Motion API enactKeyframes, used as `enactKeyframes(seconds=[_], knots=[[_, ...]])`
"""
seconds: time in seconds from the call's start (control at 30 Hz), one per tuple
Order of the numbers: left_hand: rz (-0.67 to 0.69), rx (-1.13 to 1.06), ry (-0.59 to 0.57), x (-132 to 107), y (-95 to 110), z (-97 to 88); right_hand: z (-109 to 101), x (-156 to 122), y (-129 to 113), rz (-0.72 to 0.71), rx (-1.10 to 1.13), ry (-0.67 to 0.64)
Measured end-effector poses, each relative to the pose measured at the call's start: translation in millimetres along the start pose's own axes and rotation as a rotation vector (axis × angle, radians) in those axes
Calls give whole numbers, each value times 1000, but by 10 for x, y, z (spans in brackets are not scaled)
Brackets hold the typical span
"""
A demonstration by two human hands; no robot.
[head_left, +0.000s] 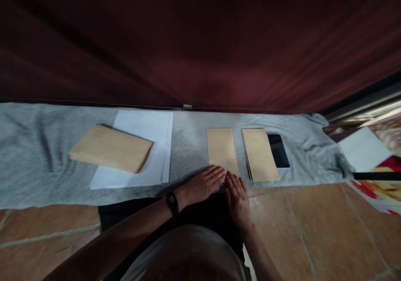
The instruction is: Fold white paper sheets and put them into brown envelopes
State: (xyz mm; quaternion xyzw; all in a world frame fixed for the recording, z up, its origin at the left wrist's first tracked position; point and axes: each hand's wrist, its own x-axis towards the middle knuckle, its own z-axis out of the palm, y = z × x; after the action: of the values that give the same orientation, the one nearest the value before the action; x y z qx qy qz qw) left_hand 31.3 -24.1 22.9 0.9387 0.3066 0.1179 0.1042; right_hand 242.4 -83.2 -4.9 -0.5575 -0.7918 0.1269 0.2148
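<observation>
One brown paper envelope (221, 147) lies flat in front of me, with small red print near its far right corner. Both hands rest on its near end, which they partly cover. My left hand (203, 183) lies with fingers stretched out and pointing right, a dark band on the wrist. Beside it, my right hand (238, 199) has its fingers extended forward, fingertips close to those of the left. Neither hand grips anything that I can see. Just right of them is a stack of brown envelopes (260, 155).
A grey cloth (188, 147) covers the narrow surface. At left, a thick pile of envelopes (112, 147) lies across white paper sheets (144, 120). A phone (278, 150) touches the right stack's edge. A dark red curtain (203, 63) hangs behind; the tiled floor (328, 231) shows below.
</observation>
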Motion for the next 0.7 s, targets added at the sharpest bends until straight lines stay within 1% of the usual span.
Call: enactKeyframes(seconds=[0.17,0.37,0.47,0.57,0.7], knots=[[-2,-12,-2,-69,24,7,49,-65,34,5,-117,-24],[3,82,-41,-147,47,31,27,-87,92,52,-149,5],[16,104,-34,-163,45,36,-8,-95,117,74,-144,23],[19,118,-26,-168,41,35,-39,-35,101,73,-120,22],[29,137,-29,-170,41,37,-39,181,62,33,-92,-38]])
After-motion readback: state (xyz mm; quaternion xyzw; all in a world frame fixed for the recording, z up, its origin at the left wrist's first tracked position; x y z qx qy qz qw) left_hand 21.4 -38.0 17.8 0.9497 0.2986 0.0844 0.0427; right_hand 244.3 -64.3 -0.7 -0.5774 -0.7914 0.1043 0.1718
